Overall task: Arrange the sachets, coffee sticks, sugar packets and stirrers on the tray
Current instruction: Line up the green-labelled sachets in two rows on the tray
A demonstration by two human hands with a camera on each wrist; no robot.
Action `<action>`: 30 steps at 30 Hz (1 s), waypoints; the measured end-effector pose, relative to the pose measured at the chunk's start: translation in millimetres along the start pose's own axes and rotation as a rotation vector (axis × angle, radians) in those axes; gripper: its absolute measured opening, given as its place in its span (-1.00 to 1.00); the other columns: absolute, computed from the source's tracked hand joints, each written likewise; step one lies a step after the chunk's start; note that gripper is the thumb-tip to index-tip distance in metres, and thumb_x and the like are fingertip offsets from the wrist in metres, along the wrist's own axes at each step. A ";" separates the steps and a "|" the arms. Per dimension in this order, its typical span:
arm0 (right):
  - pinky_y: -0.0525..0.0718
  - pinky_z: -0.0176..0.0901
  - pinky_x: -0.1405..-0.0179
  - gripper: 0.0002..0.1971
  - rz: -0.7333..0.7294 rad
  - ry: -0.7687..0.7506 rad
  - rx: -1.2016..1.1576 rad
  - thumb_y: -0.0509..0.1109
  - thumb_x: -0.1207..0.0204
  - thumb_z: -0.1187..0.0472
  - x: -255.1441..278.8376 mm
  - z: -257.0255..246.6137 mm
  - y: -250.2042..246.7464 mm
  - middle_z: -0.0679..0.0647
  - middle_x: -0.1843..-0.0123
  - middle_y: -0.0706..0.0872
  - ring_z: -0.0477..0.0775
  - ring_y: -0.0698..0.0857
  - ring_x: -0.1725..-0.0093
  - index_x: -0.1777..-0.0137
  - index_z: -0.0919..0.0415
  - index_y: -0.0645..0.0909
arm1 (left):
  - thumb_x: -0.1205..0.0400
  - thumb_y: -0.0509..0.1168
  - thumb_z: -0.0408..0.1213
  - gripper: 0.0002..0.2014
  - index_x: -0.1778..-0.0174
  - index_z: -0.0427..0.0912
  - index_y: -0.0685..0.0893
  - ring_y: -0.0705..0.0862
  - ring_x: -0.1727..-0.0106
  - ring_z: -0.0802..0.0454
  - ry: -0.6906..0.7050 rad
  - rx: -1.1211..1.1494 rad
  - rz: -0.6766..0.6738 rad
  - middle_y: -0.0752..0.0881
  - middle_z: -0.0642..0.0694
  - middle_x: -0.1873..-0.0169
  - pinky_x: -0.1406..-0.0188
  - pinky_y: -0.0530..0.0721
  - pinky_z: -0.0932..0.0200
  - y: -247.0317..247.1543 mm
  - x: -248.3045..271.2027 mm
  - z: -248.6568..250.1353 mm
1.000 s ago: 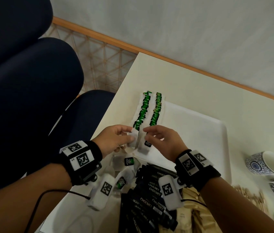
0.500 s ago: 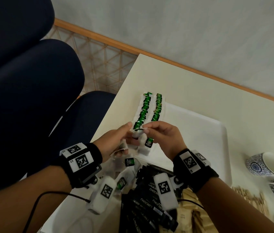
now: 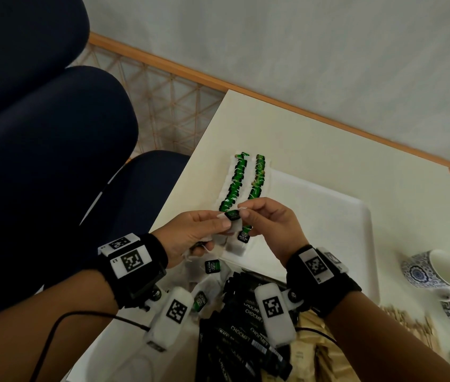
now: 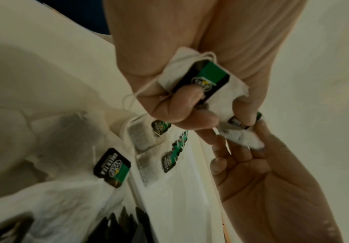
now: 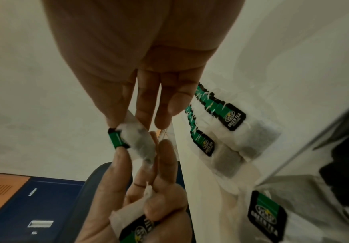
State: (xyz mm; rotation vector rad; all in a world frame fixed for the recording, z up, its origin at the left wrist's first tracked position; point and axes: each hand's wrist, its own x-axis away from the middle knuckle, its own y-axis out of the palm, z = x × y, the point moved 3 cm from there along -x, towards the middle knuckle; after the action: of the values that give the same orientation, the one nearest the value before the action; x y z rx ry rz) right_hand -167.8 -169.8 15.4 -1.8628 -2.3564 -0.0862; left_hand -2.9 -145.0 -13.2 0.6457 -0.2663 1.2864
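Both hands meet just above the near left corner of the white tray (image 3: 328,216). A green-tagged tea sachet (image 3: 232,215) hangs between them, pinched by my left hand (image 3: 218,222) and my right hand (image 3: 248,213). In the right wrist view, this sachet (image 5: 137,143) is held at its tag end. My left hand's curled fingers also grip a second sachet (image 4: 202,82). Two rows of overlapping sachets (image 3: 235,186) lie along the tray's left side.
Loose sachets (image 3: 212,266) lie off the tray near my left wrist. Black coffee sticks (image 3: 246,326) and brown sugar packets (image 3: 309,351) are heaped below my wrists, with wooden stirrers (image 3: 411,326) to the right. Two blue-patterned cups (image 3: 433,271) stand at the right. Dark chairs sit left of the table.
Both hands rose from the near ends of the sachet rows. My right hand came over to pinch the sachet my left hand holds, and it now hangs between them.
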 end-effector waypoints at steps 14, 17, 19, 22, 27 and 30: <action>0.60 -0.30 0.31 -0.89 -0.117 0.102 0.614 0.51 -0.45 0.22 -7.9 15.0 3.6 -0.05 0.37 0.72 -0.13 0.60 0.38 0.18 -0.05 0.74 | -0.61 0.35 -0.37 -0.90 0.05 -0.11 0.74 0.53 0.47 0.22 0.197 -0.360 0.273 0.68 0.04 0.34 0.58 0.45 0.45 -21.1 -2.0 6.9; 0.56 -0.40 0.36 -0.89 -0.159 0.163 0.588 0.51 -0.46 0.25 -7.8 28.1 11.0 0.03 0.35 0.71 -0.06 0.61 0.35 0.15 0.00 0.72 | -0.62 0.18 -0.47 -0.77 0.05 -0.09 0.69 0.52 0.36 0.06 0.113 -0.269 0.322 0.66 -0.07 0.20 0.55 0.44 0.33 -36.5 -2.3 7.5; 0.56 -0.46 0.38 -0.90 -0.152 0.169 0.602 0.49 -0.48 0.26 -11.5 33.6 13.8 0.11 0.28 0.75 -0.04 0.64 0.33 0.11 0.03 0.71 | -0.58 0.08 -0.55 -0.69 0.05 -0.10 0.65 0.54 0.30 0.02 0.082 -0.242 0.346 0.62 -0.08 0.16 0.51 0.46 0.29 -45.3 -2.4 7.6; 0.58 -0.44 0.33 -0.92 -0.115 0.164 0.670 0.45 -0.50 0.22 -18.3 39.3 14.6 0.09 0.22 0.79 0.01 0.70 0.25 0.07 0.03 0.70 | -0.57 0.15 -0.58 -0.66 0.04 -0.02 0.62 0.56 0.22 0.03 0.097 -0.274 0.368 0.59 -0.06 0.12 0.37 0.51 0.24 -54.4 -3.2 4.8; 0.65 -0.29 0.10 -0.82 -0.024 0.122 0.681 0.43 -0.51 0.15 -19.0 38.0 6.1 -0.12 0.12 0.73 -0.12 0.68 0.17 -0.07 -0.10 0.65 | -0.49 0.31 -0.60 -0.58 0.03 0.10 0.59 0.58 0.10 0.02 0.129 -0.249 0.364 0.56 -0.08 0.05 0.13 0.60 0.19 -59.4 -4.1 0.7; 0.62 -0.42 0.11 -0.83 -0.009 0.026 0.674 0.38 -0.54 0.24 -9.5 33.2 2.0 -0.16 0.12 0.74 -0.25 0.67 0.17 -0.01 -0.06 0.70 | -0.47 0.31 -0.63 -0.58 0.03 0.07 0.61 0.60 0.14 0.02 0.151 -0.185 0.401 0.58 -0.07 0.11 0.16 0.59 0.18 -59.5 -5.0 1.0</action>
State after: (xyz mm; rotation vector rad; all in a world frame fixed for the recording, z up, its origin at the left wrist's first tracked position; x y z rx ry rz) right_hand -166.1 -174.2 -18.8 -1.4950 -2.0115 0.5991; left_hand 52.1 -157.7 -32.6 0.3430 -0.3982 1.6637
